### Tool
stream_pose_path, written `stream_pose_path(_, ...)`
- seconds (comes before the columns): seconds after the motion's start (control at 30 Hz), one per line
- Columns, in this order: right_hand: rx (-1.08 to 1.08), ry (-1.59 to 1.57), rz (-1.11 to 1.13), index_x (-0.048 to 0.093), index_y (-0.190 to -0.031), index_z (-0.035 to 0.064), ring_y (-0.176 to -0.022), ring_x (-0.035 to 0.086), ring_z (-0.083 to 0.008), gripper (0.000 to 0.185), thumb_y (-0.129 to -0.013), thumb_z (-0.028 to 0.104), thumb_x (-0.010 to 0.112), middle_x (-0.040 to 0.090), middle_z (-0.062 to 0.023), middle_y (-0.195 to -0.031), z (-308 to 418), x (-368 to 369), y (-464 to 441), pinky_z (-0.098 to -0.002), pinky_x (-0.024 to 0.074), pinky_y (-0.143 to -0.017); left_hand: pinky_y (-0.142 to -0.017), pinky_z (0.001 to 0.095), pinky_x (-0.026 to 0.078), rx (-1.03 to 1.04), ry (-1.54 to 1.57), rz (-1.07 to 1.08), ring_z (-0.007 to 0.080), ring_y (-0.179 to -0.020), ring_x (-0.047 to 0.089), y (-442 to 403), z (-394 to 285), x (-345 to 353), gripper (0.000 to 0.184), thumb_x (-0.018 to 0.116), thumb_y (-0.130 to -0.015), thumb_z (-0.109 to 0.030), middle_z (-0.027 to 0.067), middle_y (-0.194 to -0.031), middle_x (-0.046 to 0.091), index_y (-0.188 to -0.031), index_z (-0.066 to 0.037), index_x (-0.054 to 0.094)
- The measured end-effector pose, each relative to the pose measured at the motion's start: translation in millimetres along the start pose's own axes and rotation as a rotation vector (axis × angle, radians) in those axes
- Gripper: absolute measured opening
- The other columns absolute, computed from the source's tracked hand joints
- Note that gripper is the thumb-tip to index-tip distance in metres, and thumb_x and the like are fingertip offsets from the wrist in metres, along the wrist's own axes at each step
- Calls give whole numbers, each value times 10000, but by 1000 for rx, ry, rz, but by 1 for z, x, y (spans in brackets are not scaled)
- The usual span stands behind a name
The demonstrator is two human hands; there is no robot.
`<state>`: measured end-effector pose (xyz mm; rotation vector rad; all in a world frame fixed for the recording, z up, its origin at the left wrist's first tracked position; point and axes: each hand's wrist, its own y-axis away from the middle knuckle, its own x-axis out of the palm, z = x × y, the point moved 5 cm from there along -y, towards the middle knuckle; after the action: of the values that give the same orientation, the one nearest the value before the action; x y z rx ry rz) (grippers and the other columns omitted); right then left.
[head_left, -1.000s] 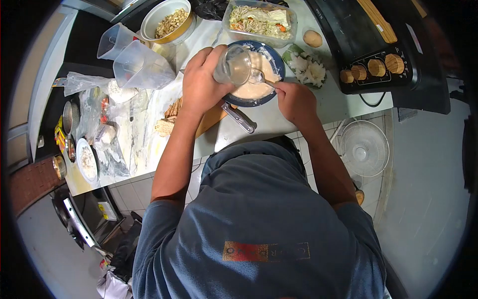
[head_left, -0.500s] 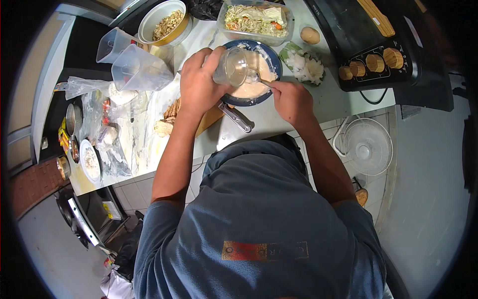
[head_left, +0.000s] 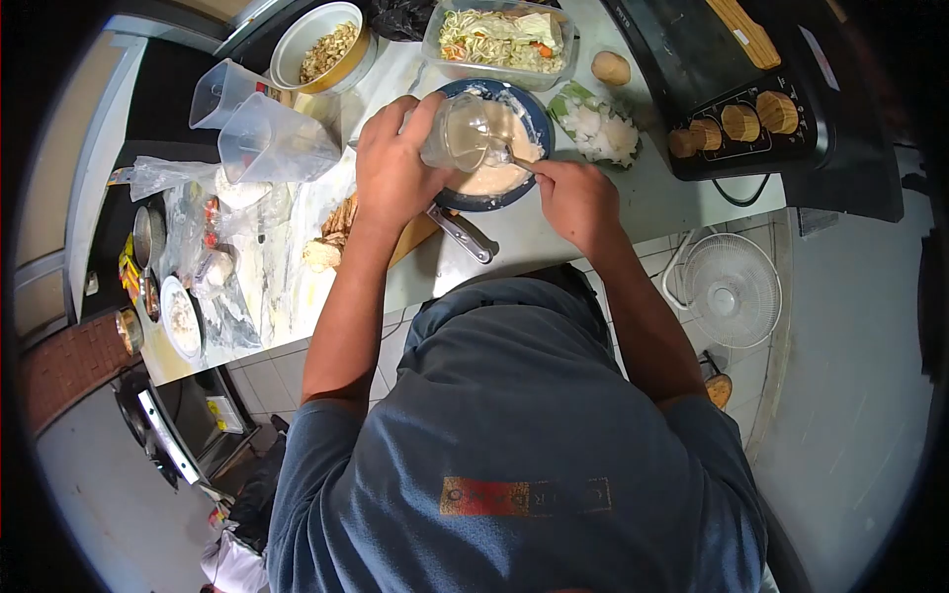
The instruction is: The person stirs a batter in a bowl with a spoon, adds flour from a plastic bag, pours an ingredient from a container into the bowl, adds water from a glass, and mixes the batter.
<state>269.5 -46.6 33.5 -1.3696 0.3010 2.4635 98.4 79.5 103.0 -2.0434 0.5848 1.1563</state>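
My left hand (head_left: 397, 163) is wrapped round a clear cup (head_left: 457, 134), tilted with its mouth over a dark blue bowl (head_left: 547, 127). Pale, thick batter (head_left: 491, 182) fills the lower part of the bowl and smears its inner wall. In my right hand (head_left: 583, 203) a metal spoon (head_left: 522, 162) is pinched by the handle, its head inside the bowl near the cup's mouth. Whether liquid is running from the cup I cannot tell. Below the bowl lies a knife (head_left: 465, 235) with a metal handle, its blade partly hidden, by a wooden board (head_left: 416, 235).
A tub of shredded vegetables (head_left: 499, 69), a brown egg-shaped item (head_left: 611, 68) and white chopped pieces on a leaf (head_left: 600, 128) lie beyond the bowl. An electric griddle (head_left: 736, 138) stands right. Plastic jugs (head_left: 272, 138) and a pot (head_left: 321, 59) are left.
The cup appears tipped slightly further over the bowl. Both hands keep their grips, and the spoon stays in the batter. The view has shifted slightly.
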Motion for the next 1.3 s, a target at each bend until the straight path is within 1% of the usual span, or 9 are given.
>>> stream_pose_path(0.13,19,-4,40,719,-925,130,-839,664,-350,144,-896,190,592,688,-117,-851,1,-3,-1,-463,536,-741,-937,427,469,-15,-4,-18,363,-1091,578,1,0,2,809,846,-525,-84,147,-1183,600,-1283,-124,566)
stream_pose_path(0.3,15,14,17,714,-895,132,-838,664,-353,144,-888,183,580,687,-122,-845,2,-8,-1,-462,537,-745,-932,428,473,-63,16,-27,359,-1076,584,1,6,3,799,844,-528,-85,148,-1169,605,-1277,-109,568)
stream_pose_path(0.37,21,48,30,713,-881,132,-839,664,-353,146,-884,180,575,687,-124,-843,3,-10,-3,-462,537,-746,-923,430,458,-84,59,-36,348,-1068,571,1,12,5,749,831,-561,-129,121,-1155,596,-1266,-150,579)
stream_pose_path(0.57,24,79,83,711,-841,126,-857,662,-348,151,-874,175,572,686,-127,-842,9,-9,-9,-457,538,-748,-922,434,460,-76,-11,-59,352,-1060,574,0,17,3,748,832,-565,-141,116,-1152,599,-1268,-153,578)
stream_pose_path(0.73,3,40,30,715,-841,123,-831,665,-354,158,-884,185,576,684,-130,-827,10,-5,-8,-460,538,-736,-940,435,452,-79,-26,-58,347,-1076,566,0,20,3,756,830,-570,-132,119,-1165,593,-1280,-160,571)
stream_pose_path(0.97,19,42,37,720,-865,127,-798,666,-358,157,-889,193,580,686,-129,-822,11,-4,-9,-454,542,-707,-951,439,446,-79,-18,-22,343,-1092,559,-1,23,5,767,827,-578,-133,120,-1180,584,-1296,-163,559)
stream_pose_path(1.1,7,18,-8,720,-863,127,-800,667,-356,140,-875,178,590,686,-126,-818,11,-6,-7,-454,542,-704,-946,439,450,-63,-23,-34,345,-1092,559,-1,23,4,765,825,-581,-133,120,-1184,582,-1298,-162,559)
stream_pose_path(1.2,10,4,-19,720,-857,131,-802,669,-355,125,-856,159,599,688,-123,-817,9,-7,-7,-451,543,-703,-920,435,467,-53,-3,-65,350,-1053,577,-3,25,2,759,824,-577,-127,130,-1162,591,-1290,-154,565)
stream_pose_path(1.3,23,61,-14,718,-841,133,-800,673,-350,117,-832,139,601,688,-130,-809,10,-14,-13,-448,546,-700,-905,437,486,-117,103,-67,355,-1041,595,-6,33,0,768,826,-559,-129,145,-1146,604,-1282,-122,567)
